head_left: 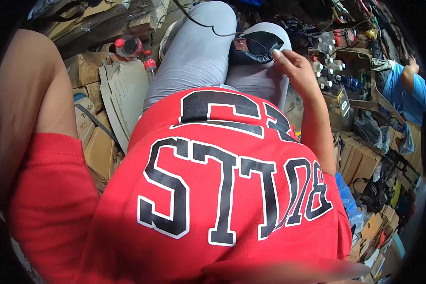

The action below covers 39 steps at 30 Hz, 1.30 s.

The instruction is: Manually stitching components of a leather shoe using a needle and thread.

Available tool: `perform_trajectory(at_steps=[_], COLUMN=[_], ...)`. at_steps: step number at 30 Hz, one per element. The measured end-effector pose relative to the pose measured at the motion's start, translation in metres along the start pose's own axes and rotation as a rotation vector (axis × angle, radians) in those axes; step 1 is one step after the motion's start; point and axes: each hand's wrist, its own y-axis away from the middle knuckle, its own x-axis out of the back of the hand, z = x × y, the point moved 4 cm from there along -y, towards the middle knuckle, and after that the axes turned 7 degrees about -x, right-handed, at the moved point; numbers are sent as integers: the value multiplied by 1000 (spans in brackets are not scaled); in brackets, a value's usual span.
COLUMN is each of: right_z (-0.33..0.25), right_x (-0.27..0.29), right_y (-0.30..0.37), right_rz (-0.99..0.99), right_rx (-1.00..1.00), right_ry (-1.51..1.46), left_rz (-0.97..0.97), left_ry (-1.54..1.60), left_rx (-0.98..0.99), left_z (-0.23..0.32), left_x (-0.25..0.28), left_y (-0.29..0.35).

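On my right thigh, near the knee, lies a shiny black leather-like piece (256, 58) with a curved, hollow opening; I cannot make out its exact kind. The fingers of my right hand (294, 66) are closed on its right edge, thumb uppermost. A thin dark thread (199, 22) runs down from the top of the view and over to the black piece. My left arm (31, 83) is raised and bent at the far left, with its hand hidden from view.
Plastic bottles with red caps (128, 46) stand left of my legs beside flattened cardboard (123, 94). Several white-capped bottles (327, 66) cluster on the right. Beyond them is another person in blue (402, 90). Boxes (357, 158) and plastic bags (370, 130) crowd the right side.
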Motion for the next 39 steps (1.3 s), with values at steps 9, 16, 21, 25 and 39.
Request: perform_trajectory(at_steps=[9,16,21,25,39], right_z=[-8,-5,-9,-10,-11], right_x=[-3,0,0,8,28], right_y=[1,-3,4,11,36], right_rz=[-13,-48,-97,-133,184], right_rx=[-41,-20,10,-29,321], right_ry=[148,70,139,261,156], left_rz=[26,21,-55,-91,-776], left_ry=[-78,-140,-163,-194,-217], left_rx=[30,41,-1,-15,442], left_z=[-5,-3,-6,-13,-135], left_x=[4,-3,-17,-28,-150], left_y=[12,10,-13,-29,79])
